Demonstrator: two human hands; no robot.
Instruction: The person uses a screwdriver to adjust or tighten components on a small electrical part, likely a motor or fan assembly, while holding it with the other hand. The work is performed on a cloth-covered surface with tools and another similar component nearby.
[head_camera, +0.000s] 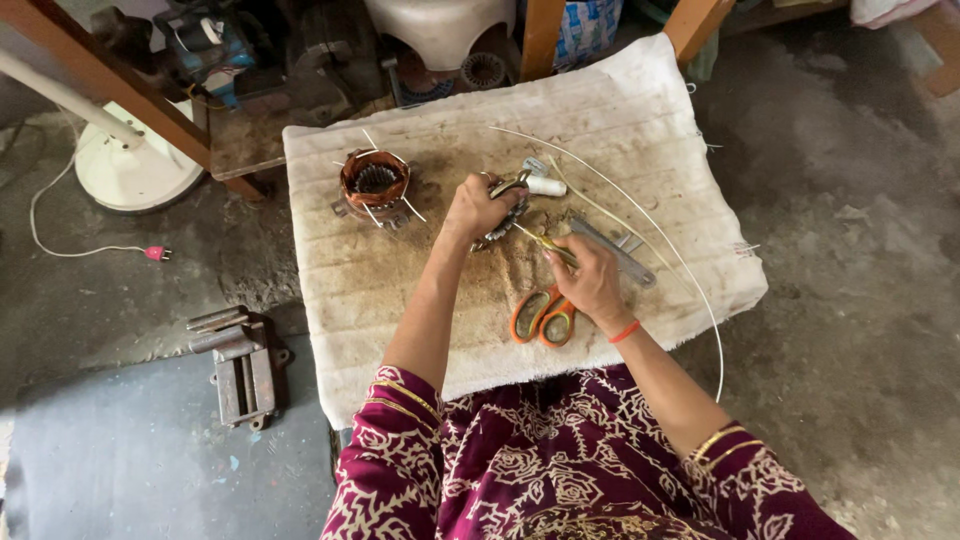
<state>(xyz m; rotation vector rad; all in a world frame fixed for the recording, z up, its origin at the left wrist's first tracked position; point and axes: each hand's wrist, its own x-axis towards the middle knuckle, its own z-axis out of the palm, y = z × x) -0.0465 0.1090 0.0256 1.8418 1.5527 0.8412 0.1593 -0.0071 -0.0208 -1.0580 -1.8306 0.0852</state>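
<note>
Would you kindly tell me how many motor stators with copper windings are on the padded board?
2. One stator sits alone at the board's far left; the other is under the left hand, mostly covered. Others may be hidden.

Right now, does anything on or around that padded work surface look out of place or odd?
The white cloth pad is heavily stained brown in the middle. Long pale strips overhang its right edge. A metal vise lies on the floor at left, and a loose cord with a pink plug trails nearby. Nothing looks spilled.
</note>
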